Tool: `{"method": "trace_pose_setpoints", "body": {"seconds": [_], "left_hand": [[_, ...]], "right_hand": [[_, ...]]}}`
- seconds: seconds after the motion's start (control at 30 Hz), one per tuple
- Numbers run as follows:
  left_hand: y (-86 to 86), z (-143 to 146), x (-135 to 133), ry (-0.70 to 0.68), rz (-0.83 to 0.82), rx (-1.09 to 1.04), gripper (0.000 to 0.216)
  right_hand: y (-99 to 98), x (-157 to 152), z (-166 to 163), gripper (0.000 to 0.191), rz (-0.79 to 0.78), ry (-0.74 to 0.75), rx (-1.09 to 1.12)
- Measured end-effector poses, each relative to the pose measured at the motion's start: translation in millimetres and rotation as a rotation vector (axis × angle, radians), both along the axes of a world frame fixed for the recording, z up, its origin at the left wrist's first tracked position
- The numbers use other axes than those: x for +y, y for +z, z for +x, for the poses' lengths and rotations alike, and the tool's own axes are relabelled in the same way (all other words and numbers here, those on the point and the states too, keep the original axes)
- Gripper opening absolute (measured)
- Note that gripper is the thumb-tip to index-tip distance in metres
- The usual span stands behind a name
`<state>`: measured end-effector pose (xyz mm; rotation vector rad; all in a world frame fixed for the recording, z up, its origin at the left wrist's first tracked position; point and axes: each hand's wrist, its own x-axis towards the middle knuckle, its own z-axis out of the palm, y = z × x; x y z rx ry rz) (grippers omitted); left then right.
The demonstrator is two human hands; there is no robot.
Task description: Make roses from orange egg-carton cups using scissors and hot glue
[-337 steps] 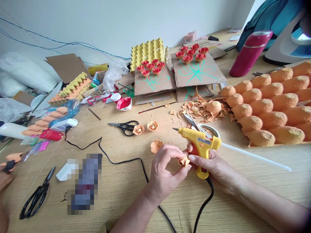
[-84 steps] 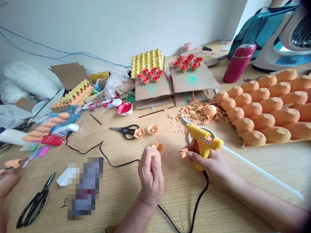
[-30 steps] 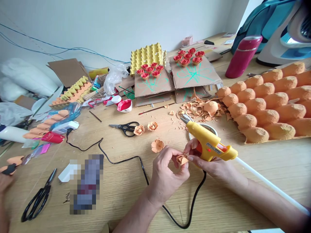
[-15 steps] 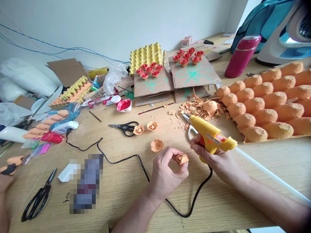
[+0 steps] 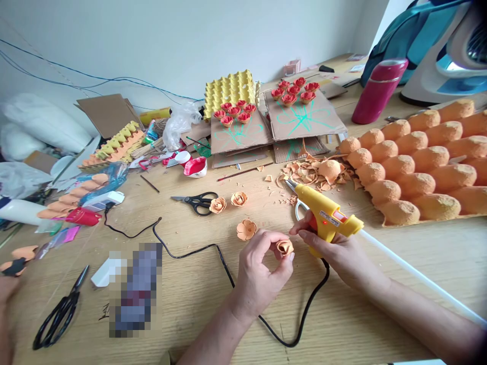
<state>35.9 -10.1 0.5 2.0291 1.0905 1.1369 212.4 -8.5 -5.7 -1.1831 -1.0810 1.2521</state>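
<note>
My left hand [image 5: 264,271] pinches a small rolled orange egg-carton flower bud [image 5: 285,247] between thumb and fingertips. In my right hand [image 5: 338,253] is a yellow hot glue gun [image 5: 321,205], its nozzle pointing up and left and a long glue stick [image 5: 414,271] coming out of its back. An open orange cup flower [image 5: 246,229] lies just beyond my left hand. Farther off, two layered orange flowers [image 5: 218,205] [image 5: 239,198] sit beside black-handled scissors [image 5: 198,202].
Orange egg trays [image 5: 429,172] fill the right side, next to carton scraps [image 5: 304,170]. Cardboard sheets [image 5: 308,119] at the back bear red flowers [image 5: 289,99]. The black cord [image 5: 190,253] crosses the table. Large scissors [image 5: 61,314] and another person's hand [image 5: 7,289] are at left.
The glue gun and my right hand have shifted slightly left, nearer my left hand. The bud in my left fingers has turned so that its rolled opening shows more.
</note>
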Motion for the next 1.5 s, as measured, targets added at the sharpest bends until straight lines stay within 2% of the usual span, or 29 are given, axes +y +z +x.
{"method": "trace_pose_setpoints", "body": {"seconds": [0.17,0.3,0.43,0.6,0.73,1.23,1.5], "left_hand": [[0.0,-2,1,-0.028,0.069,-0.001,0.022],[0.7,-3,1,0.005,0.088,0.031,0.017],[0.0,-3,1,0.034,0.120,0.023,0.016],[-2.4,-2,2,0.000,0.137,0.009,0.012],[-0.4,-2,2,-0.045,0.136,-0.015,0.019],[6.0,1,3,-0.049,0.143,0.001,0.016],[0.5,0,1,-0.076,0.138,-0.002,0.018]], "right_hand": [[-4.3,-2,-3,0.029,-0.064,0.107,0.087],[-7.8,-4,-4,0.034,-0.124,0.271,0.251],[-8.6,-6,-5,0.035,-0.153,0.350,0.373],[-5.5,-9,-8,0.041,-0.227,0.355,0.519],[-6.8,-9,-9,0.042,-0.237,0.345,0.570],[-4.5,-9,-9,0.041,-0.244,0.367,0.618],[-6.6,-11,-9,0.041,-0.234,0.372,0.609]]}}
